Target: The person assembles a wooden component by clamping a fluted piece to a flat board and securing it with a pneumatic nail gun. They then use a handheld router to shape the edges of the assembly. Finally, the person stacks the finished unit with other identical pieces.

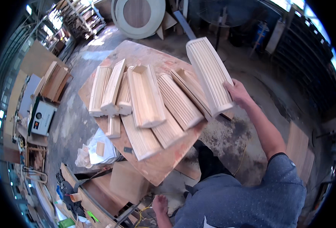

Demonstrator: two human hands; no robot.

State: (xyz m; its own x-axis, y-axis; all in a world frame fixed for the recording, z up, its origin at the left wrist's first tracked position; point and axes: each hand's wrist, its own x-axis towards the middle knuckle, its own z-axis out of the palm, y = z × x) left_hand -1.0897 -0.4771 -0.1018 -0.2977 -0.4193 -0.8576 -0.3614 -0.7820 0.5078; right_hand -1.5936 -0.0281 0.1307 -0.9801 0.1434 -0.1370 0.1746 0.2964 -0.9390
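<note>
My right hand (237,93) grips the edge of a fluted half-round wooden piece (208,72), raised at the right side of the table with its ribbed face showing. Several similar pale wooden pieces lie heaped on the worn tabletop (164,167). One trough-shaped piece (145,91) rests with its hollow side up on the others. Beside it, a ribbed piece (180,99) lies slanted. Low by my body, my left hand (160,205) hangs apart from the pile, its fingers curled and nothing visible in them.
A small dark object (128,150) lies near the table's front left edge. White plastic bags (99,152) sit left of the table. Below is a bench with tools, among them a green-handled one (93,216). A large round disc (138,17) stands behind; boards (299,152) lie right.
</note>
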